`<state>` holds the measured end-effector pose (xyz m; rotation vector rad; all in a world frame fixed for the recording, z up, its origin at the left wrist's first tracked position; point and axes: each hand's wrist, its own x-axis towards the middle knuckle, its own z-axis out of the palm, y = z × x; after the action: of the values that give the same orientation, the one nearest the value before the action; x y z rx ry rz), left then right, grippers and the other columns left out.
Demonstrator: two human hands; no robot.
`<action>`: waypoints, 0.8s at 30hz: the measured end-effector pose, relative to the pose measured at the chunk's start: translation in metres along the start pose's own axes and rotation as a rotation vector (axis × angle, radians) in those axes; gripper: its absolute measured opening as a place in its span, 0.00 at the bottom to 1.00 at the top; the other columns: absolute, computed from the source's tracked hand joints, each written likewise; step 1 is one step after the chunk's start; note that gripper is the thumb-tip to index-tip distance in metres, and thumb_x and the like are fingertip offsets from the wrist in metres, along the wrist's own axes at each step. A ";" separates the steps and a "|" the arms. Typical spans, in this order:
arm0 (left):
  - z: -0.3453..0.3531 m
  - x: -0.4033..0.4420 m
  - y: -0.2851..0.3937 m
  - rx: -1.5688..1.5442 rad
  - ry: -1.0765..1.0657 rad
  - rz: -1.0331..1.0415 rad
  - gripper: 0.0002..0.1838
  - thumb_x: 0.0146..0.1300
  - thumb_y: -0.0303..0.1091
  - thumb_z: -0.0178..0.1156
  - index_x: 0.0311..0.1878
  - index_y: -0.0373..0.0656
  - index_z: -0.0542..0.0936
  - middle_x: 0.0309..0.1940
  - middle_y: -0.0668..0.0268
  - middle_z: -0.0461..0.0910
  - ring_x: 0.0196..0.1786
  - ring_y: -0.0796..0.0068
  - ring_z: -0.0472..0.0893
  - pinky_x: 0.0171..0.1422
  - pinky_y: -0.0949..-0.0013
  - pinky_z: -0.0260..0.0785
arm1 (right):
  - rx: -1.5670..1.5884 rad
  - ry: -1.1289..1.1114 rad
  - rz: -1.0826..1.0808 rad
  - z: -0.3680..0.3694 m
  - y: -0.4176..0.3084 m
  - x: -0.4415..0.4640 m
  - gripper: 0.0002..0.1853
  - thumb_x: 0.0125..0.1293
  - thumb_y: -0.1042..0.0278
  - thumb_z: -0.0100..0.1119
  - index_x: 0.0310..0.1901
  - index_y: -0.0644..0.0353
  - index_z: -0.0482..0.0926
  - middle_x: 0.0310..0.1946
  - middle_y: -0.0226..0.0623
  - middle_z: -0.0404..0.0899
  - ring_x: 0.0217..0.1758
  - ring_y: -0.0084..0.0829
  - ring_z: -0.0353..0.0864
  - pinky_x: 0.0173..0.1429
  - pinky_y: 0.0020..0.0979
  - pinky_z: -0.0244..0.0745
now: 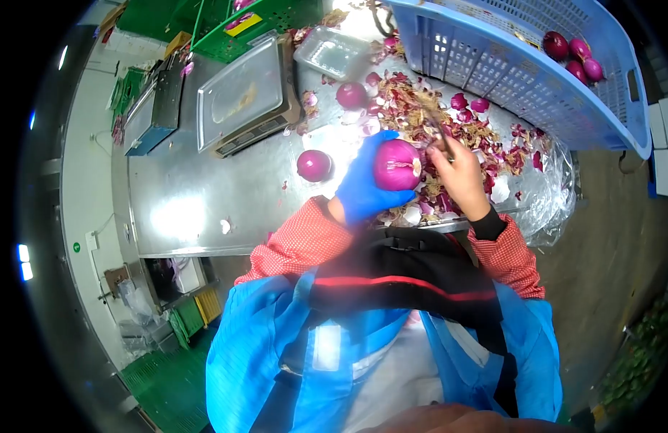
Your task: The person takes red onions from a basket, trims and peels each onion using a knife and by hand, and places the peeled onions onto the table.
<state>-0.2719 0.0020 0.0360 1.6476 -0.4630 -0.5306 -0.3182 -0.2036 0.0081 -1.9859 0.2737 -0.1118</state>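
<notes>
My left hand [364,182], in a blue glove, is closed around a large peeled red onion [396,165] whose pale root end faces right. Just to its right, my bare right hand [460,175] is wrapped round a knife [440,128], its dark, blurred blade pointing up and away from me. A second purple onion [314,166] lies on the metal table left of the glove, and another [351,96] sits farther back. Dry peelings [402,101] are heaped behind and beside both hands.
A blue crate [478,65] with several onions [556,45] stands at the back right. Scales [247,94], a clear plastic tray [332,53] and a green crate [276,22] are at the back left. Clear plastic film [547,191] hangs at the table's [226,195] right edge.
</notes>
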 end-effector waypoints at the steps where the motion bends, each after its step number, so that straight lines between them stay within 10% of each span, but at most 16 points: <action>1: -0.003 -0.002 0.004 -0.013 0.029 -0.028 0.50 0.43 0.32 0.80 0.69 0.42 0.61 0.58 0.61 0.72 0.61 0.68 0.74 0.65 0.63 0.70 | 0.032 -0.001 0.018 0.002 0.007 -0.001 0.11 0.67 0.61 0.60 0.43 0.61 0.80 0.29 0.40 0.83 0.32 0.35 0.83 0.37 0.33 0.75; 10: -0.012 -0.005 0.014 -0.339 0.085 -0.164 0.45 0.52 0.29 0.74 0.71 0.43 0.58 0.58 0.59 0.72 0.60 0.67 0.75 0.61 0.64 0.74 | 0.232 -0.177 -0.184 0.023 -0.022 -0.010 0.34 0.63 0.48 0.66 0.65 0.59 0.69 0.47 0.47 0.81 0.51 0.37 0.82 0.55 0.38 0.75; 15: -0.037 -0.001 -0.004 -0.712 -0.297 -0.385 0.39 0.70 0.55 0.55 0.75 0.43 0.55 0.67 0.57 0.68 0.66 0.61 0.72 0.67 0.61 0.69 | 0.270 -0.203 -0.161 0.014 -0.022 -0.011 0.37 0.65 0.41 0.62 0.65 0.63 0.70 0.52 0.48 0.80 0.57 0.41 0.80 0.64 0.38 0.70; 19: -0.025 -0.003 0.022 -0.262 -0.232 -0.155 0.38 0.70 0.46 0.57 0.76 0.42 0.55 0.70 0.58 0.65 0.72 0.61 0.65 0.73 0.60 0.63 | 0.902 -0.391 0.390 0.004 -0.021 -0.016 0.28 0.76 0.39 0.40 0.53 0.60 0.71 0.30 0.28 0.74 0.21 0.18 0.67 0.23 0.20 0.61; 24: -0.014 0.000 0.013 -0.441 -0.119 -0.175 0.37 0.68 0.40 0.59 0.75 0.40 0.57 0.69 0.58 0.65 0.71 0.62 0.66 0.74 0.61 0.61 | 0.946 -0.345 0.303 0.016 -0.022 -0.025 0.27 0.77 0.41 0.42 0.59 0.59 0.67 0.24 0.31 0.72 0.18 0.18 0.66 0.22 0.21 0.61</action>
<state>-0.2634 0.0115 0.0501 1.2416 -0.2639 -0.8027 -0.3360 -0.1746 0.0225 -0.9845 0.2318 0.2566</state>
